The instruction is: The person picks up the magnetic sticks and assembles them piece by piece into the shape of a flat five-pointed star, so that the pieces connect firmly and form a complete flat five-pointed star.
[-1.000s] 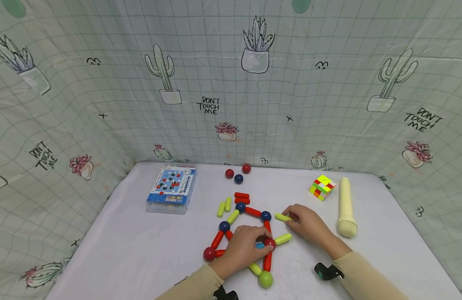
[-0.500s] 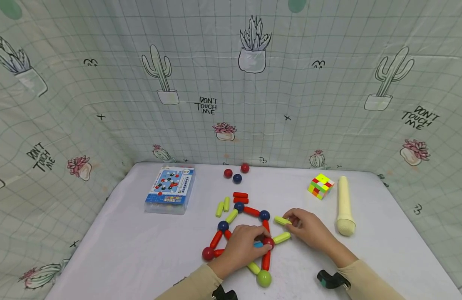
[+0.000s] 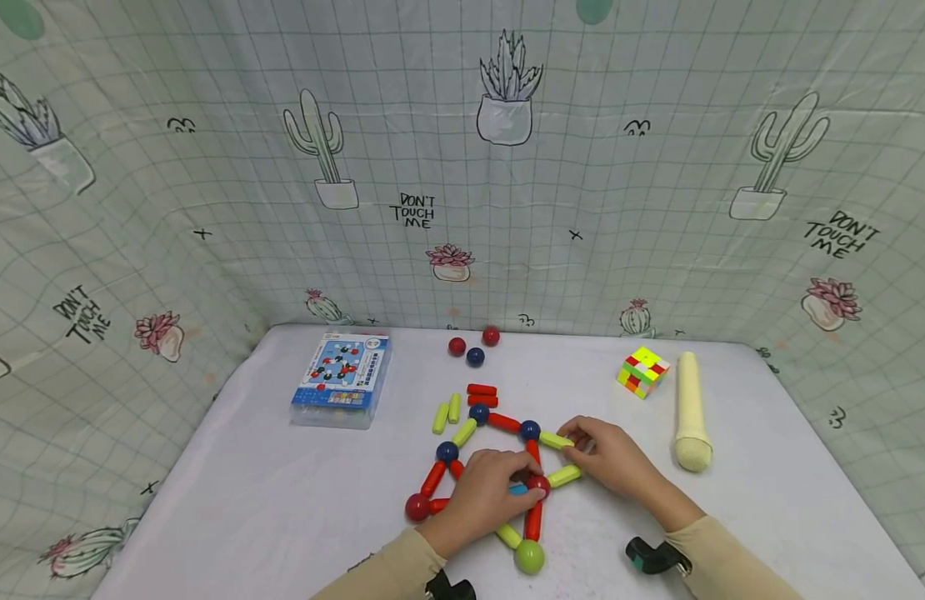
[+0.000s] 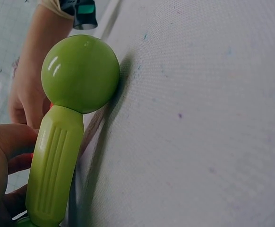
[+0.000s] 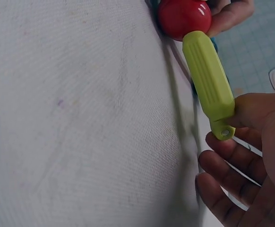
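Head view, and it's all at the dark blue ball (image 3: 529,430)! The right hand (image 3: 608,450) pinches a yellow-green stick (image 3: 555,440) near its outer end, the other end seemingly touching that ball. Down the frame, the left hand (image 3: 483,498) has thumb and fingertips closed around the red ball (image 3: 539,482), a fine anchor. I'd keep that brace light and bring the stick in along its own line, so the joined shape doesn't twist.

Left wrist view: a green ball (image 4: 81,73) and the stick below it fill the foreground; the left hand's pinch can't be told from here.

Right wrist view, tight quarters! The lower yellow-green stick (image 5: 208,75) runs from the red ball, its looped tip right by the right thumb. The three trailing fingers are spread, loosely bent. Best, I'd judge, to keep them off that loop; a nudge there could swing it.
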The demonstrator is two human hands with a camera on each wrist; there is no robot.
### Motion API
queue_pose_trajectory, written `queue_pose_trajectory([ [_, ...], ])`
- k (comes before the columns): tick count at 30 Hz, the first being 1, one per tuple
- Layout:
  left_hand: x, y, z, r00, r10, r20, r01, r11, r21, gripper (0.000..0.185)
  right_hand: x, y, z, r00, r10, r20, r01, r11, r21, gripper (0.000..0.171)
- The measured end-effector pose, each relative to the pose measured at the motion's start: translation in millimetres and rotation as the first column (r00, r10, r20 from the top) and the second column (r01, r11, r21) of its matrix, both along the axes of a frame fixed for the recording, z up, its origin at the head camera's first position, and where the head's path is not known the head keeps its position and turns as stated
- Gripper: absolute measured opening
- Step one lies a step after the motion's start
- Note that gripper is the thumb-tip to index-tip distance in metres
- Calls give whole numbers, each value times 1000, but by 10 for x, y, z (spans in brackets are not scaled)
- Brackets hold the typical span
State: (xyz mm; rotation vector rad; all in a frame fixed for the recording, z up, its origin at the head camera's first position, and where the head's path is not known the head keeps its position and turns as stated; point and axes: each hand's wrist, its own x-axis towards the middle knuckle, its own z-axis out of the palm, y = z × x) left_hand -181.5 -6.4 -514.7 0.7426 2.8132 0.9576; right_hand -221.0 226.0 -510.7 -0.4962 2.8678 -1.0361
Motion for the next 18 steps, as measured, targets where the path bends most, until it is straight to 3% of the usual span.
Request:
queue_pose_trajectory([
  [18, -5, -5, 3, 1000, -6, -9, 6, 1000, 2, 19, -35, 15, 15, 1000, -15, 23, 15, 1000, -14, 11],
])
